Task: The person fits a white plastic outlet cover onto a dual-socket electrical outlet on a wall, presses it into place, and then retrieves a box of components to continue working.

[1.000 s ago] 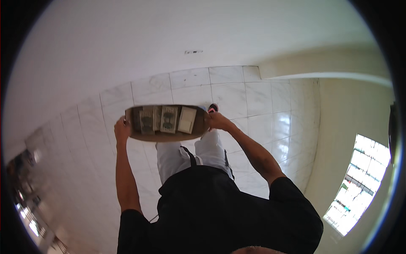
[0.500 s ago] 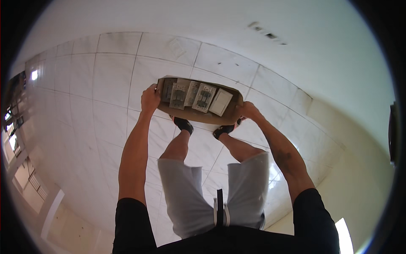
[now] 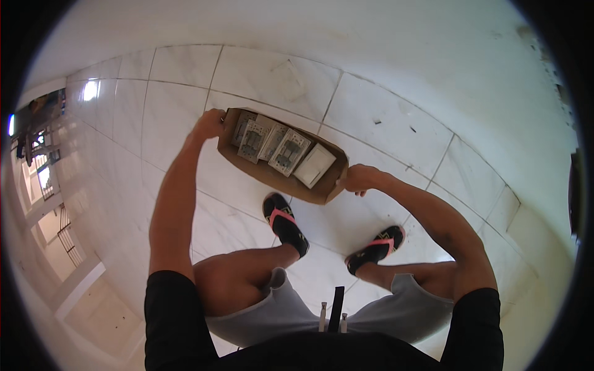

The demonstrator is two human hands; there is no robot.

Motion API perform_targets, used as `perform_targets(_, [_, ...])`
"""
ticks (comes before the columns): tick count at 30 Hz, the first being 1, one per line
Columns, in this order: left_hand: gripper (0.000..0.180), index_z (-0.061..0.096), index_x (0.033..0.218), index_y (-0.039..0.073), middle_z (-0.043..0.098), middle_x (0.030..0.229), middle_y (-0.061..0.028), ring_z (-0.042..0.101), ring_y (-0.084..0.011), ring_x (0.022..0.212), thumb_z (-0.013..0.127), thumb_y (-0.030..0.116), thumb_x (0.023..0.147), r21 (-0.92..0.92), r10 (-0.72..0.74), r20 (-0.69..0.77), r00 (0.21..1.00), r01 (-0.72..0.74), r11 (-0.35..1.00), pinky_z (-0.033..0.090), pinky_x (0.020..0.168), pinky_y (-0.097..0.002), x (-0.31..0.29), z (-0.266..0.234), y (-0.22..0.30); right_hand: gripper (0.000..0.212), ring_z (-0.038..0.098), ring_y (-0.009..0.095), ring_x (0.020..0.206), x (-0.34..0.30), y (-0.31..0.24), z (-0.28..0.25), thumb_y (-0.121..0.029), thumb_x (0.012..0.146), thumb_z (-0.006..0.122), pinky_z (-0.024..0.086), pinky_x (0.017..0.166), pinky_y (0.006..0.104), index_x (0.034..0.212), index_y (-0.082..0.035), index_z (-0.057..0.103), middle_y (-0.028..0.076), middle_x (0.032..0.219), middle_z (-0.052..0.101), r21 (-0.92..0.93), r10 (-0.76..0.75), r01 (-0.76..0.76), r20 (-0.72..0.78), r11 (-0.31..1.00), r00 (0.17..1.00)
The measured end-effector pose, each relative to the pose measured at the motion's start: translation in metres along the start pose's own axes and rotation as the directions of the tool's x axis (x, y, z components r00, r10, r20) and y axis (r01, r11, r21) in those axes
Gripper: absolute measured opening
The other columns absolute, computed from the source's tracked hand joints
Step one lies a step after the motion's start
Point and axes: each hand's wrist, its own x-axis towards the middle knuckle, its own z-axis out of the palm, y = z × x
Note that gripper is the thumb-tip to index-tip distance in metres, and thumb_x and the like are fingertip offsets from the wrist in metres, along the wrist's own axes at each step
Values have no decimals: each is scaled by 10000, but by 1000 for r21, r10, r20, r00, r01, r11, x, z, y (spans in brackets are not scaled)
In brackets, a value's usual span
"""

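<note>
Between my hands is an open cardboard box [image 3: 266, 179], its right end tilted nearer to me. My left hand [image 3: 211, 123] grips the box's left end, and my right hand [image 3: 361, 179] is closed on its right end. Inside lie several wall sockets or switches: a socket frame with a grey back [image 3: 253, 141] at the left, another with its back showing [image 3: 289, 153] in the middle, and a plain white switch plate [image 3: 314, 166] at the right. More pieces are partly hidden beneath them.
White marbled floor tiles [image 3: 179, 105] spread all round. My feet in black socks and pink-strapped flip-flops [image 3: 284, 219] stand just below the box. A pale wall [image 3: 433, 68] rises beyond the tiles. Small dark scraps [image 3: 378, 122] lie on the floor. Clutter [image 3: 40, 133] shows at the far left.
The box has turned, its right end coming lower and nearer to me, both hands still on it. My knees have bent and spread wider, and the floor looks closer.
</note>
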Motion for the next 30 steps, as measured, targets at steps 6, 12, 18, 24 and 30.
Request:
perform_targets(6, [345,719,1032,52,735,965,-190,711,-348,970,734,345,852,368,310,-379,872,-165,915,557,867,-461,39,-34,72,802,748,282,877,8,3,-38,-668,883,672,643,770,413,1058,115,663,206,1012,727,-227,53,39,385,973,922])
perform_targets(12, [357,685,997,44,691,1031,-201,683,-384,989,701,390,909,249,333,-356,873,-255,934,545,842,-477,50,40,187,742,751,261,895,-8,-12,-82,-601,869,744,629,757,403,1056,113,669,207,1001,730,-289,72,22,310,957,948])
perform_targets(18, [332,661,1017,34,682,1043,-153,692,-340,943,681,358,946,350,463,-344,817,-346,871,549,811,-462,70,46,156,525,741,234,886,-79,5,-93,-463,956,674,638,767,372,945,61,708,161,976,731,-182,-132,132,8,974,991])
perform_targets(24, [266,655,1048,89,656,935,17,617,-92,895,605,350,1029,-452,545,-17,838,-493,744,512,820,-278,7,-42,222,459,730,234,892,-101,49,-125,-387,1005,599,640,771,373,980,59,703,158,972,712,42,-199,259,-529,965,825])
perform_targets(30, [163,608,1131,106,637,1077,34,591,-95,1000,511,231,1089,-808,733,-135,666,-502,307,508,928,-340,-68,-74,241,563,724,305,980,-120,31,-123,-408,1055,539,623,754,381,1319,90,537,192,1159,662,434,-259,622,-643,652,721])
